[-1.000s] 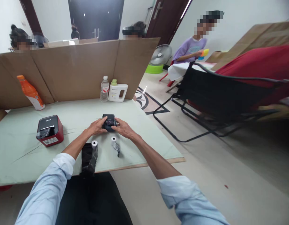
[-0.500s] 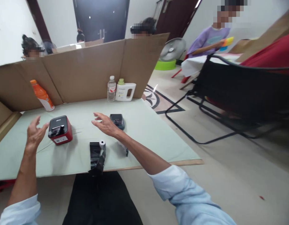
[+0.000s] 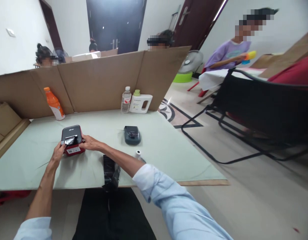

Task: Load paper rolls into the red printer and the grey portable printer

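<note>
A boxy printer point(image 3: 72, 130), black on top and red below with a white label on its front, stands at the left of the pale green table point(image 3: 159, 160). My left hand point(image 3: 58, 153) grips its near left side, and my right hand point(image 3: 92, 143) grips its right side. Shiny black film shows at the printer's front slot. A smaller dark printer-like device point(image 3: 132, 136) sits to the right of my right hand. Closer to me are a strip of black plastic film point(image 3: 109, 171), hanging over the table edge, and a small white roll point(image 3: 138, 154), partly behind my right forearm.
A tall cardboard screen point(image 3: 101, 83) closes the table's far side. Before it stand an orange bottle point(image 3: 54, 103), a clear water bottle point(image 3: 126, 100) and a white jug point(image 3: 141, 102). People sit behind the screen and at the right, near a black folding chair point(image 3: 256, 106).
Both hands, open and apart from the printer before, have closed in on its two sides. My right hand moved left, uncovering the dark device. The view has shifted slightly.
</note>
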Demonstrator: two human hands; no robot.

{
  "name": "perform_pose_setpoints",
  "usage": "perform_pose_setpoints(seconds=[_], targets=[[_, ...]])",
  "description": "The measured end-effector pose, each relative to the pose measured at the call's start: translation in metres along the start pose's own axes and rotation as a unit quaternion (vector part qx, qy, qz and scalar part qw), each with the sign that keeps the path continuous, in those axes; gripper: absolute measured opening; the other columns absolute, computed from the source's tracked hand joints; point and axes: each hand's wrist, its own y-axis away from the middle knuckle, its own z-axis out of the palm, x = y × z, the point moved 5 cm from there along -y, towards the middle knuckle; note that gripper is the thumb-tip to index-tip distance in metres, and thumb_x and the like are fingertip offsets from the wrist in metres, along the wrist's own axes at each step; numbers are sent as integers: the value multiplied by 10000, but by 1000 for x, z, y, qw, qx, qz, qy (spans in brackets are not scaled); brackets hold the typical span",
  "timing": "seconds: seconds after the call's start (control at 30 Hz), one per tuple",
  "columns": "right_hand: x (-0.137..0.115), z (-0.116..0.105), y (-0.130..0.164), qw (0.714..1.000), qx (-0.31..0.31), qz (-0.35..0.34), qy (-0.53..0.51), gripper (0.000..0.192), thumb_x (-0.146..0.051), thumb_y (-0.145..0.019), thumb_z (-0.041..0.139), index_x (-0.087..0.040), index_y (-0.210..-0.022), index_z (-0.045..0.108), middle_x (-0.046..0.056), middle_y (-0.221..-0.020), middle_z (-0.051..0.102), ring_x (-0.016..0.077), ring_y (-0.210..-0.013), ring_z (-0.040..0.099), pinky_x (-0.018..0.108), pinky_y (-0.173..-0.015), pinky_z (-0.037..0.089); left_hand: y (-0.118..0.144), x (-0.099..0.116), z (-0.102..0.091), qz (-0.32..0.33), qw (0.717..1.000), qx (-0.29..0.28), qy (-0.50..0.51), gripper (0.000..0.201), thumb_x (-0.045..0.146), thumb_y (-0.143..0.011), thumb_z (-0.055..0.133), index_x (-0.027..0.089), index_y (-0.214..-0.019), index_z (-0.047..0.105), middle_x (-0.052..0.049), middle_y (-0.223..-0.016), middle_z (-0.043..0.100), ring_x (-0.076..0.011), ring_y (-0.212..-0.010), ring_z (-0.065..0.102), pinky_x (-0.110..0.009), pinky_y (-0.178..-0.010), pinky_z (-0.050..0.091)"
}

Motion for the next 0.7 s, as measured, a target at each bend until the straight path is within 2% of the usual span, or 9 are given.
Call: perform_pose_setpoints(seconds=[0.07, 0.13, 0.3, 0.37, 0.43, 0.53, 0.7], targets=[[1, -7, 10, 1000, 20, 0, 20, 363, -190, -769, 682, -165, -1130, 655, 21, -966, 727, 199, -874, 663, 307, -811, 554, -1, 1, 10, 4, 1000, -1, -14, 778, 701, -668, 779, 169, -1226, 678, -78, -1017, 767, -254, -893, 730, -336, -714, 600], [3, -21, 26, 999, 38, -5, 26, 372, -181, -762, 652, -168, -1134, 654, 25, -983, 725, 197, -871, 654, 299, -801, 544, 0, 7, 29, 22, 999, -27, -19, 790, 728, -665, 773, 179, -1226, 682, -82, -1032, 770, -276, -928, 730, -361, -738, 608], [14, -75, 74, 996, 91, -3, 23, 453, -161, -766, 567, -172, -1212, 647, 28, -1030, 728, 196, -911, 649, 298, -828, 537, 6, 30, 107, 90, 986, -136, -18, 828, 759, -712, 725, 170, -1291, 661, -120, -1166, 755, -325, -1083, 706, -439, -894, 604], [20, -94, 92, 993, 113, 3, 28, 458, -159, -763, 553, -163, -1210, 651, 32, -1032, 730, 201, -920, 650, 310, -847, 537, 8, 36, 138, 107, 980, -167, -22, 823, 755, -750, 698, 167, -1324, 644, -130, -1211, 744, -333, -1123, 695, -462, -930, 595], [27, -106, 107, 991, 129, 13, 29, 455, -162, -759, 545, -151, -1201, 655, 38, -1031, 733, 208, -935, 655, 324, -868, 539, 11, 38, 160, 119, 975, -187, -30, 820, 744, -769, 689, 162, -1345, 632, -138, -1234, 738, -340, -1143, 689, -482, -956, 587], [37, -114, 119, 990, 141, 8, 8, 494, -160, -747, 532, -138, -1227, 646, 49, -1068, 736, 218, -1002, 665, 335, -916, 542, 15, 41, 174, 136, 969, -204, -35, 830, 720, -761, 713, 143, -1351, 626, -152, -1226, 738, -352, -1144, 684, -500, -979, 579], [44, -109, 123, 988, 148, -22, -35, 639, -145, -729, 549, -142, -1367, 572, 79, -1225, 718, 221, -1085, 662, 356, -972, 545, 26, 52, 167, 176, 946, -271, -41, 825, 617, -787, 750, 141, -1436, 568, -141, -1209, 739, -319, -1096, 692, -469, -950, 586]])
